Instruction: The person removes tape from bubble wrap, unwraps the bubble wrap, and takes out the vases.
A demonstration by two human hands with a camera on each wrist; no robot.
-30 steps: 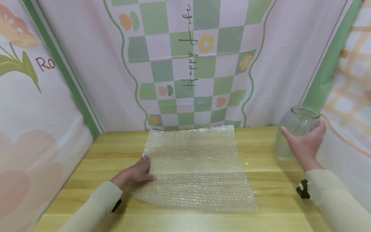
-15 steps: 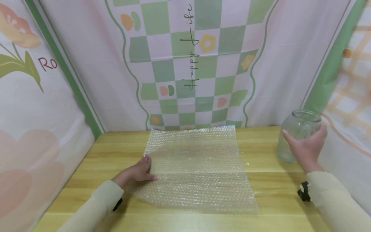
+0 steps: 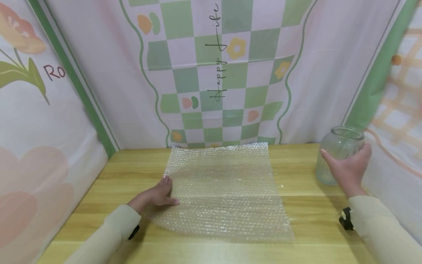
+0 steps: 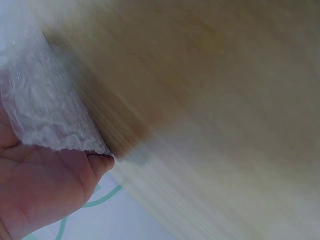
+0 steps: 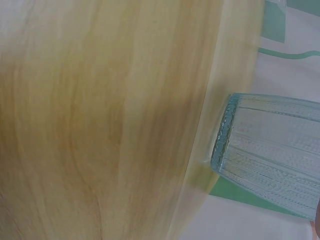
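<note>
A sheet of clear bubble wrap (image 3: 224,190) lies spread over the middle of the wooden table. At its left edge my left hand (image 3: 158,194) holds the wrap, thumb on top. The left wrist view has the wrap's raised edge (image 4: 50,110) against the palm, hiding most of the fingers. To the right stands an upright clear glass jar (image 3: 333,161), lidless and wide-mouthed. My right hand (image 3: 351,168) grips it from the right side, thumb on the near side, other fingers mostly hidden behind. In the right wrist view the jar's ribbed base (image 5: 225,132) is at the table surface.
The wooden table (image 3: 132,168) ends at a printed cloth backdrop (image 3: 230,73) behind it. Cloth walls also close in the left and right sides, the right one (image 3: 395,154) close beside the jar. Bare wood lies between the wrap and the jar.
My right hand and the jar have come down a little, mostly in the first half second. The left hand and the bubble wrap have stayed in place.
</note>
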